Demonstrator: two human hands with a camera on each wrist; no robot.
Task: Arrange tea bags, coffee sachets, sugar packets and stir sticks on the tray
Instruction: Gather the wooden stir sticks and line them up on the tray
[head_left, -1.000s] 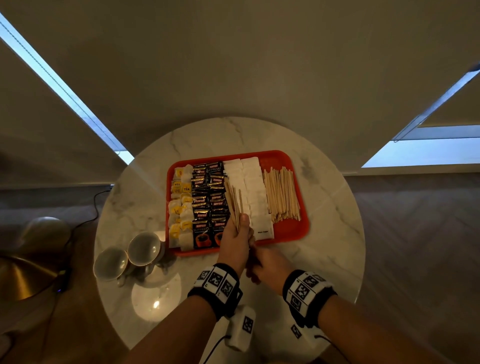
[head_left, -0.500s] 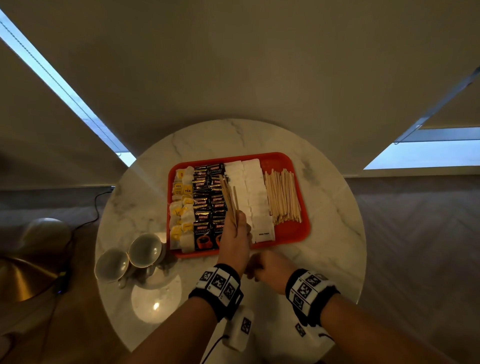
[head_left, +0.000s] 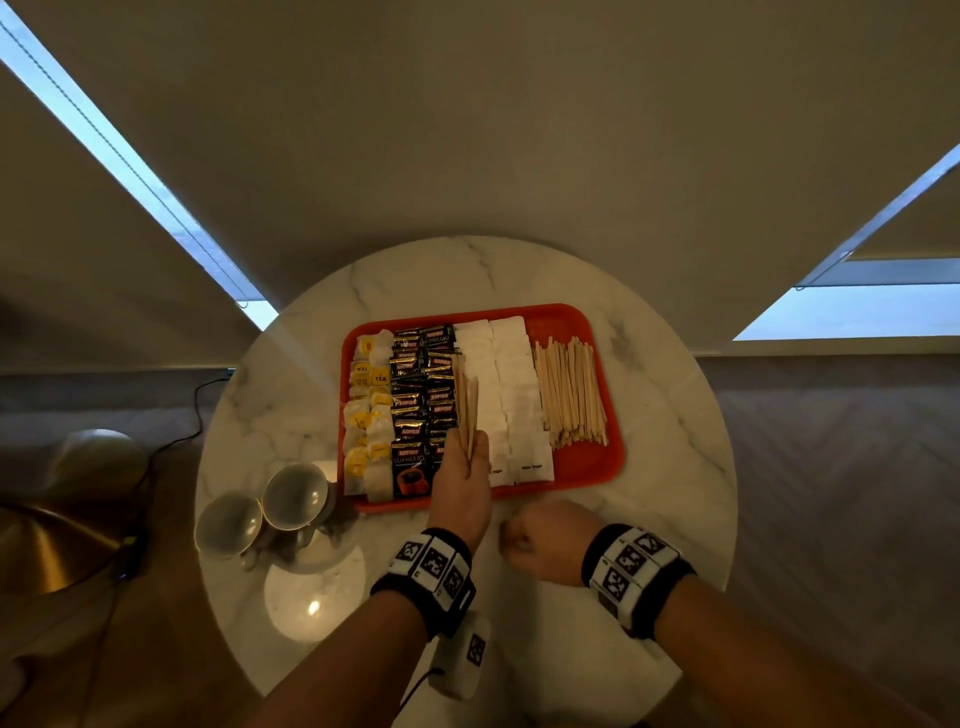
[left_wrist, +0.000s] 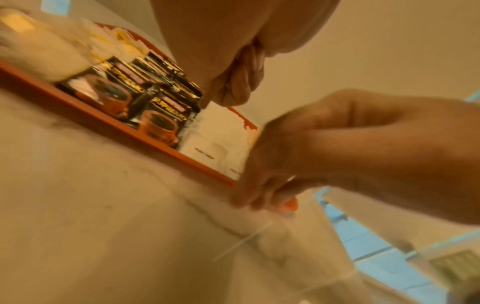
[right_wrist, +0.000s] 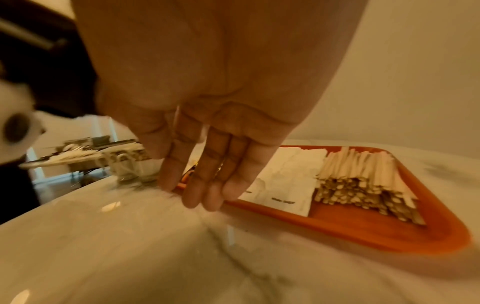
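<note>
Bare red at the near right corner of the tray (head_left: 587, 465), just beyond the stir sticks (head_left: 571, 395), and a strip along its far edge. Tea bags (head_left: 369, 410), coffee sachets (head_left: 421, 395) and sugar packets (head_left: 509, 395) fill the rest edge to edge. Two cups (head_left: 270, 506) crowd the marble table's (head_left: 670, 415) near left; its right side lies bare.

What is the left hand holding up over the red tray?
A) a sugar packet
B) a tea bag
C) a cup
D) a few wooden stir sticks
D: the left hand has its grip on a small bunch of wooden stir sticks, which point away over the red tray; the big pile of sticks lies at the tray's right end.
</note>
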